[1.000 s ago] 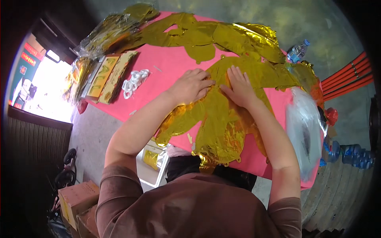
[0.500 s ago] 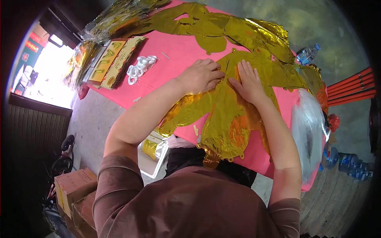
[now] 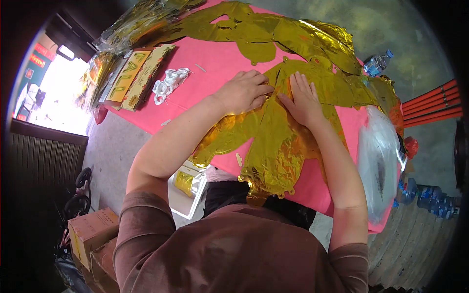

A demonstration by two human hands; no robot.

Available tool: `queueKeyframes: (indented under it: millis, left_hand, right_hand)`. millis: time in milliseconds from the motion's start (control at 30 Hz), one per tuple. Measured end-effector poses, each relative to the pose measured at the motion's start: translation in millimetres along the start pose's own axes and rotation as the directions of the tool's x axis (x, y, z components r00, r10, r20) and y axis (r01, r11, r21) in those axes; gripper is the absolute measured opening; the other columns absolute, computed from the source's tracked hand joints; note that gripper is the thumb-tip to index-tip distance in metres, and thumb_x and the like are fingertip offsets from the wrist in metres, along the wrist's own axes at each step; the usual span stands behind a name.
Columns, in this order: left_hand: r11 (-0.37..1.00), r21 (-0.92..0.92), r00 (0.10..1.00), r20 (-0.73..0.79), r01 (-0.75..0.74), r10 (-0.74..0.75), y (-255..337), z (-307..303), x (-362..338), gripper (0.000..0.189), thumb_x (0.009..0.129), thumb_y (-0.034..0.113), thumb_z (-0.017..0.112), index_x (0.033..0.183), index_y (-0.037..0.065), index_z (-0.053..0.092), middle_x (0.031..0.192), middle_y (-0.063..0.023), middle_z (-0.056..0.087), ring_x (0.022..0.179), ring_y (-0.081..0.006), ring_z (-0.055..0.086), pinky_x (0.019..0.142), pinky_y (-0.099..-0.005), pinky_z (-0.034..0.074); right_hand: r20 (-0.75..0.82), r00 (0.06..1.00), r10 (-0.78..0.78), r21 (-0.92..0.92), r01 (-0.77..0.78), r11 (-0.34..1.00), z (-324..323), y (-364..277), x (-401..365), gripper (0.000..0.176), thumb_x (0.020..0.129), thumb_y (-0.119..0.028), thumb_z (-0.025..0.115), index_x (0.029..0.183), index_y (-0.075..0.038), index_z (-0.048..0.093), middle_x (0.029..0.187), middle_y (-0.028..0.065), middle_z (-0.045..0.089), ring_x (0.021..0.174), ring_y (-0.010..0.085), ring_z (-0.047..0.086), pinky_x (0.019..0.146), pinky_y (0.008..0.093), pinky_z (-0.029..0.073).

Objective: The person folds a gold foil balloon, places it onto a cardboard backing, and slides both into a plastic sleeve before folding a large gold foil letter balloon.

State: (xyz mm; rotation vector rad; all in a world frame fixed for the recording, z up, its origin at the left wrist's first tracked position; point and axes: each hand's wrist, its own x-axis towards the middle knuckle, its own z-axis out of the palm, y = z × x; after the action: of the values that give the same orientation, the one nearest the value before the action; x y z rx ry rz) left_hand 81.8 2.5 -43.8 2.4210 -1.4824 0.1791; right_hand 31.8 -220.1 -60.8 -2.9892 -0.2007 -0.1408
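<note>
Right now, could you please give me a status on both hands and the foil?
Left hand curled on gold foil balloon, grip unclear. Right hand flat, open, pressing it. White ribbon lies apart.

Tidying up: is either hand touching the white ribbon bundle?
No, the white ribbon bundle lies apart on the pink table; left hand and right hand press gold foil.

Gold letters "ALL" stand on a flat packet [image 3: 128,75] at ten o'clock on the pink table [image 3: 215,63]; the other print is too small to read.
</note>
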Motion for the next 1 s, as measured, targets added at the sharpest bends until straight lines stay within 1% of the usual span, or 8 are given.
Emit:
queueKeyframes:
  millis: [333, 433, 567, 700, 767, 833, 900, 1000]
  left_hand:
    - [1.0, -0.015, 0.999, -0.034, -0.011, 0.011, -0.8, 0.7, -0.5, 0.035, 0.085, 0.019, 0.055, 0.118, 0.009, 0.057, 0.117, -0.0117, 0.054, 0.113, -0.0296, 0.047, 0.096, -0.0408, 0.038]
    - [0.985, -0.171, 0.994, -0.111, -0.027, 0.008, 1.5, -15.2, -0.9, 0.036, 0.086, 0.02, 0.056, 0.119, 0.006, 0.055, 0.111, -0.0144, 0.058, 0.101, -0.0306, 0.055, 0.089, -0.0389, 0.044]
    - [0.875, -0.317, 0.931, 0.096, 0.365, -0.353, 41.0, -72.2, -29.2, 0.029, 0.089, 0.024, 0.057, 0.107, 0.001, 0.06, 0.088, -0.0156, 0.064, 0.076, -0.0288, 0.062, 0.071, -0.0357, 0.049]
    - [0.682, -0.463, 0.765, 0.604, 0.566, -0.225, 86.5, -101.8, -85.8, 0.034, 0.092, 0.034, 0.056, 0.097, 0.001, 0.065, 0.085, -0.0122, 0.065, 0.079, -0.0184, 0.064, 0.07, -0.0323, 0.048]
    - [0.541, -0.55, 0.698, 0.709, 0.636, -0.101, 110.9, -103.6, -106.4, 0.049, 0.094, 0.047, 0.049, 0.096, -0.001, 0.063, 0.071, -0.0096, 0.064, 0.065, -0.0176, 0.063, 0.065, -0.0299, 0.05]
    - [0.272, -0.607, 0.646, 0.759, 0.747, -0.079, 125.6, -68.6, -125.0, 0.048, 0.096, 0.045, 0.047, 0.104, 0.0, 0.062, 0.081, -0.0068, 0.065, 0.072, -0.0151, 0.063, 0.07, -0.028, 0.051]
    - [0.091, -0.752, 0.75, 0.626, 0.653, -0.212, 145.0, -36.5, -135.4, 0.046, 0.097, 0.042, 0.047, 0.109, -0.001, 0.06, 0.09, -0.0068, 0.064, 0.079, -0.0131, 0.061, 0.072, -0.0282, 0.051]
    - [-0.046, -0.796, 0.757, 0.59, 0.603, -0.282, 161.3, -9.6, -138.8, 0.04, 0.098, 0.036, 0.048, 0.105, -0.001, 0.061, 0.087, -0.0031, 0.061, 0.079, -0.0085, 0.057, 0.071, -0.0272, 0.049]
  right_hand:
    - [-0.045, 0.999, -0.002, -0.002, 0.002, 1.0, 1.6, -0.3, -2.4, 0.072, 0.092, -0.05, 0.044, 0.141, 0.0, 0.03, 0.149, 0.0185, 0.025, 0.141, 0.0311, 0.019, 0.113, 0.0455, 0.014]
    - [-0.074, 0.997, -0.025, 0.018, 0.026, 1.0, 3.9, 1.4, -2.7, 0.072, 0.091, -0.05, 0.045, 0.141, 0.001, 0.03, 0.149, 0.0197, 0.026, 0.14, 0.0324, 0.02, 0.113, 0.0471, 0.015]
    - [-0.114, 0.992, -0.056, 0.032, 0.06, 0.998, 7.5, 4.1, -2.9, 0.073, 0.091, -0.05, 0.045, 0.14, 0.002, 0.031, 0.147, 0.0212, 0.029, 0.139, 0.0342, 0.023, 0.112, 0.0496, 0.017]
    - [-0.134, 0.989, -0.068, 0.04, 0.074, 0.996, 4.8, 1.6, -5.1, 0.074, 0.091, -0.051, 0.044, 0.139, 0.003, 0.031, 0.146, 0.0221, 0.03, 0.138, 0.0346, 0.023, 0.112, 0.0504, 0.017]
    - [-0.144, 0.988, -0.06, 0.041, 0.066, 0.997, 6.7, 0.8, -4.2, 0.074, 0.091, -0.051, 0.044, 0.139, 0.003, 0.031, 0.146, 0.0224, 0.029, 0.138, 0.0346, 0.023, 0.112, 0.0504, 0.017]
    - [-0.149, 0.987, -0.055, 0.041, 0.062, 0.997, 5.7, 0.9, -3.4, 0.074, 0.091, -0.051, 0.044, 0.139, 0.004, 0.031, 0.146, 0.0227, 0.029, 0.138, 0.0347, 0.023, 0.112, 0.0504, 0.017]
    - [-0.114, 0.993, -0.037, 0.046, 0.042, 0.998, 4.6, -0.4, -4.2, 0.074, 0.091, -0.051, 0.043, 0.14, 0.004, 0.031, 0.147, 0.0227, 0.028, 0.139, 0.0343, 0.023, 0.112, 0.0498, 0.017]
    - [-0.1, 0.994, -0.037, 0.041, 0.041, 0.998, 3.7, -0.3, -3.5, 0.075, 0.091, -0.051, 0.043, 0.14, 0.004, 0.03, 0.147, 0.0224, 0.028, 0.139, 0.0342, 0.022, 0.112, 0.0493, 0.017]
